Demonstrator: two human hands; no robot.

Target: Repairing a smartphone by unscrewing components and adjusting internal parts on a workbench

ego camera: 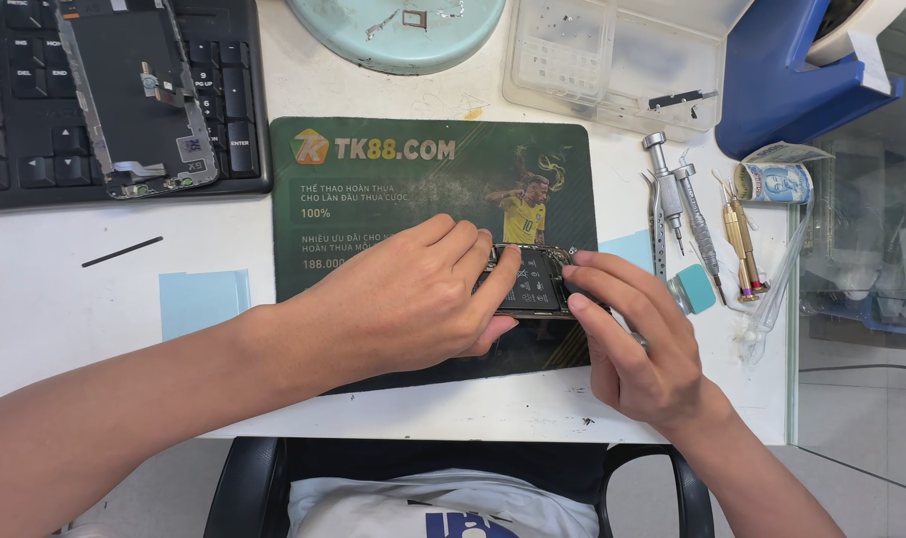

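Head view is looking down at two bare hands working over a dark green mat (393, 189) on a white worktop (64, 299). An opened phone (532, 282) is lying on the mat, near its right edge, with its black battery showing. The left hand (413, 299) is resting flat on the left part of the phone, and its fingers (498, 264) are pressing on the top of it. The left grip is not closing around anything; it is just pushing down. The right hand (637, 344) is touching the right side of the phone, and its fingers (597, 269) are curling over the edge. A thin metal tool (639, 342) is peeking out by this hand, but I cannot tell if the right grip is clamped on it.

Just to the right of the hands, some small screwdrivers (687, 199) are lying on the worktop beside a round teal piece (694, 289). A black keyboard (24, 120) is sitting at the top left, with a phone frame (139, 95) lying on it. A clear plastic box (612, 60) and a pale round dish (393, 35) are sitting at the top. A light blue square (202, 299) is lying left of the mat.
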